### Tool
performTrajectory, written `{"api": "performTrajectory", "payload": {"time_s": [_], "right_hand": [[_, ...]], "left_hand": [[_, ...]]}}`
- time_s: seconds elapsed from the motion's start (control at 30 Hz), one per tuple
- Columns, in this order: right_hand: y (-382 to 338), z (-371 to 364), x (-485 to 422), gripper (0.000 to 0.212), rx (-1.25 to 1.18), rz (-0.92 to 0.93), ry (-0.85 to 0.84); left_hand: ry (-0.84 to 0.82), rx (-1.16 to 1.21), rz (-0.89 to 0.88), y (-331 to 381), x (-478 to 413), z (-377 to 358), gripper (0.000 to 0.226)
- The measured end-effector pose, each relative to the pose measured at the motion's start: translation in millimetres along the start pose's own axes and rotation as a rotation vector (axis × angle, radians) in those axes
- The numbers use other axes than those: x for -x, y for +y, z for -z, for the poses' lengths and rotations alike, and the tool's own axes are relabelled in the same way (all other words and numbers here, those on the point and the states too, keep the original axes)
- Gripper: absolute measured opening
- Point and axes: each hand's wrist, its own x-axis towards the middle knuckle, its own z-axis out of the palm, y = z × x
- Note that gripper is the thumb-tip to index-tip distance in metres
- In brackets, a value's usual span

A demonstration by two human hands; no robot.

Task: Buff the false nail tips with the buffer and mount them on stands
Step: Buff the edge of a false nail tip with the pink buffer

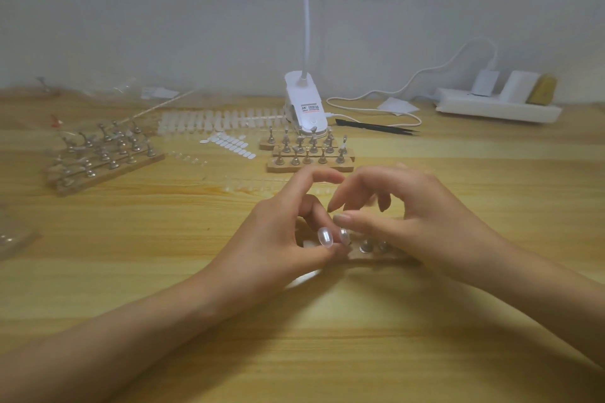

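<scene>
Near the middle of the surface (327, 337), both hands meet over a wooden stand (376, 257) whose metal posts (366, 246) show just under the right palm. The left hand (284, 232) is curled, with thumb and a bent finger closed about the stand's left end, apparently to keep it from sliding. Its forefinger arches above, out of the way. The right hand (412, 222) is curled too, thumb and forefinger brought together on a clear tip (343, 235) at the post nearest the left thumb. Whether they pinch it or only press it down I cannot tell, but the downward thumb suggests it is being seated on its post. Just beside it a second tip (325, 237) faces up and looks already mounted. I judge the step in hand to be mounting, not buffing: no buffer can be made out in either hand. Farther back a group of stands (309, 154) sits in front of a lamp base (306, 108), and more stands (101, 154) are well to the left, likely set aside where the arms will not knock them. Strips of unused tips (222, 119) and white oval pads (229, 142) lie between the two groups, within reach. Tweezers (376, 126) and a power strip (497, 106) lie to the right, nearer the wall.
</scene>
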Motion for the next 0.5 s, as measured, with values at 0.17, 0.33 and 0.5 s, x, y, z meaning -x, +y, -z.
{"api": "performTrajectory", "payload": {"time_s": [0.17, 0.33, 0.5], "right_hand": [[-1.3, -1.1, -4.6, 0.023, -0.055, -0.071, -0.067], [2.2, 0.0, -7.2, 0.021, -0.142, -0.059, -0.078], [31.9, 25.2, -16.9, 0.013, -0.160, -0.110, 0.067]], "left_hand": [[-0.002, 0.003, -0.012, -1.0, 0.5, -0.1, 0.061], [-0.010, 0.006, -0.039, -0.5, 1.5, -0.4, 0.065], [-0.103, -0.063, -0.062, -1.3, 0.7, 9.9, 0.094]]}}
